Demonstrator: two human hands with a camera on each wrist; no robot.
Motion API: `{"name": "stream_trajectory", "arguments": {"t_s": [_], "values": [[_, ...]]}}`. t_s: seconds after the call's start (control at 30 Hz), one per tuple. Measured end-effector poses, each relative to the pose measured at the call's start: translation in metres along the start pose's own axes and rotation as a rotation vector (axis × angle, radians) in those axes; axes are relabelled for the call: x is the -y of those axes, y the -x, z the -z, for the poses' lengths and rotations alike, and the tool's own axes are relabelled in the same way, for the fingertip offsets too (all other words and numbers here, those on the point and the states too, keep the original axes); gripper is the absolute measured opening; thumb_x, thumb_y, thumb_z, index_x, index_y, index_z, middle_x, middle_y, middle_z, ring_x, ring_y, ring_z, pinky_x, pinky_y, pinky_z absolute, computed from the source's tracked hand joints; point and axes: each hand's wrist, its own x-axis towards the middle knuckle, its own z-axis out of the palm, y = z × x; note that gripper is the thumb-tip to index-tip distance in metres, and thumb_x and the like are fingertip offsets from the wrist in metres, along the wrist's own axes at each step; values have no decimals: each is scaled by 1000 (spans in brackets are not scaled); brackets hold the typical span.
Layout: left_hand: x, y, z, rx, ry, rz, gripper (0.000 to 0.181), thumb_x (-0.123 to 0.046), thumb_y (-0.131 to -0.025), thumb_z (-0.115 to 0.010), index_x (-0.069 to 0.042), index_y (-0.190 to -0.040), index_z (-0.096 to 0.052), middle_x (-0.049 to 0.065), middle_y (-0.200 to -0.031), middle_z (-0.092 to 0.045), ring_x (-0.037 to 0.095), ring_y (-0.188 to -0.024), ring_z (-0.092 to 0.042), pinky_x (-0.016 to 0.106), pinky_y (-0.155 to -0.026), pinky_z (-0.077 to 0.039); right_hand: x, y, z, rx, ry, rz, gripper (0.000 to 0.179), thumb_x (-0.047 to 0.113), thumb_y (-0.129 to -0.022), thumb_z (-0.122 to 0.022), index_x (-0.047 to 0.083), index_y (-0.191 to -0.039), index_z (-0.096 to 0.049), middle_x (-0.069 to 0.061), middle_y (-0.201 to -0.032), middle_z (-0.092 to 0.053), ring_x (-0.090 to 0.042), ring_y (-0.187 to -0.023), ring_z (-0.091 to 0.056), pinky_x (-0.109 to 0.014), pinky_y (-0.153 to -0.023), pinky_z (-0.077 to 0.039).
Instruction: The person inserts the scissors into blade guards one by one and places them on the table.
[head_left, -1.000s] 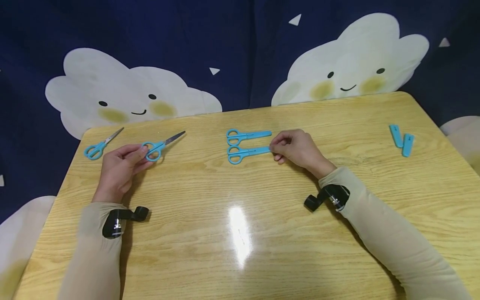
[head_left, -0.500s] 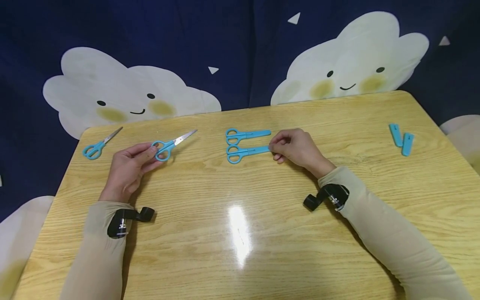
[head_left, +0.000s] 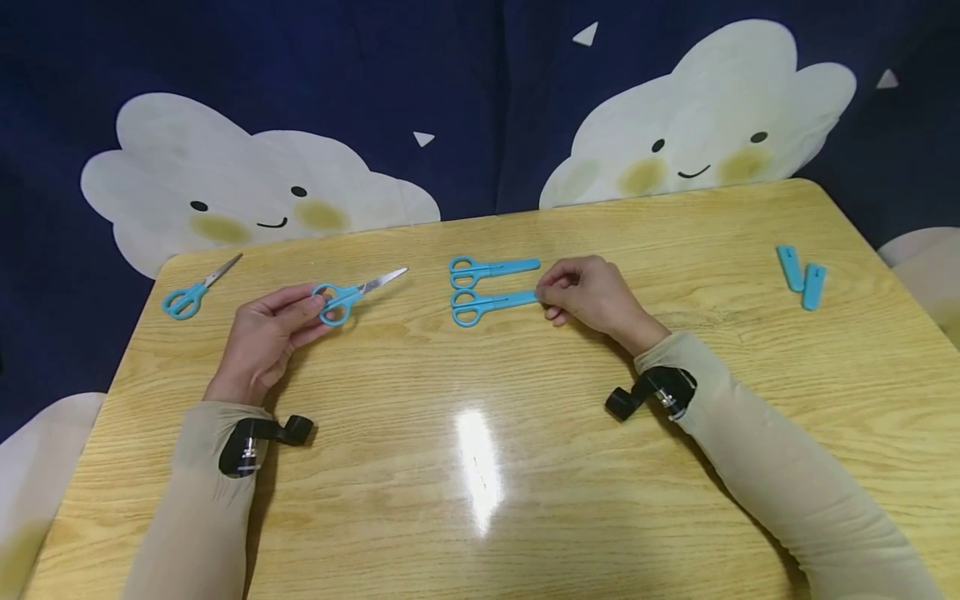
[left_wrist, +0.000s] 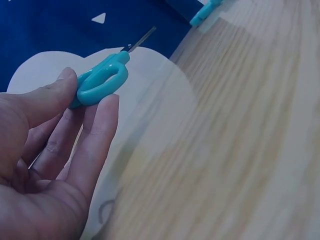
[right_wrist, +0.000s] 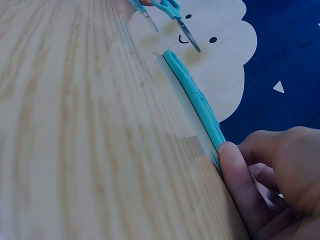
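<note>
My left hand pinches a pair of blue-handled scissors by the finger loops, its bare metal blades pointing right and slightly up. In the left wrist view the thumb and fingertips grip the scissors' loops above the table. On the right, my right hand holds the tip of a blue cover on a sheathed pair of scissors lying flat. The right wrist view has the thumb at the end of that sheathed pair. Directly behind it lies another sheathed pair, parallel to it.
Uncovered scissors lie at the table's far left. Two loose blue blade covers rest at the far right. The wooden table ends at the back against a dark blue curtain with printed clouds.
My left hand has moved right with the scissors, whose blades turned to a flatter angle and now point more to the right. My right hand has stayed on the sheathed pair.
</note>
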Motion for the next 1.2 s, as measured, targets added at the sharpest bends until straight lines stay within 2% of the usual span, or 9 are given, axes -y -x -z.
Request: {"name": "stream_trajectory", "arguments": {"t_s": [0.2,0.57,0.8,1.03,1.2], "values": [[0,1,-5,13,-24,14,25,-7,-84,-74,-7,-109,-73,2,-99,-77,16,-83,-76,28,-78,-61,0,0,0,-3,8,1,13,17,-90,-69,6,-97,-70,-10,-81,-70,-19,-65,-71,-35,-63,-63],[1,1,-18,58,-11,30,25,-6,-84,-74,-5,-109,-72,3,-98,-77,17,-86,-76,29,-79,-61,0,0,1,-3,12,-6,14,19,-90,-69,7,-97,-70,-10,-81,-70,-19,-65,-71,-35,-63,-63],[6,1,-25,121,50,28,19,-1,-86,-70,-5,-104,-73,5,-98,-77,17,-86,-76,29,-79,-60,0,0,0,-4,12,-3,12,18,-90,-69,8,-96,-70,-10,-80,-71,-19,-64,-71,-35,-63,-63],[11,3,-35,147,26,54,15,-2,-87,-70,-6,-102,-73,4,-96,-77,17,-85,-76,28,-79,-60,0,0,-1,-4,5,2,14,18,-90,-70,6,-97,-70,-9,-78,-71,-17,-63,-70,-33,-62,-63],[12,3,-44,191,48,44,14,1,-89,-66,-4,-101,-71,4,-97,-77,18,-84,-76,31,-80,-60,2,1,0,-13,6,12,13,17,-89,-70,6,-96,-71,-10,-77,-71,-17,-62,-70,-32,-61,-63]]}}
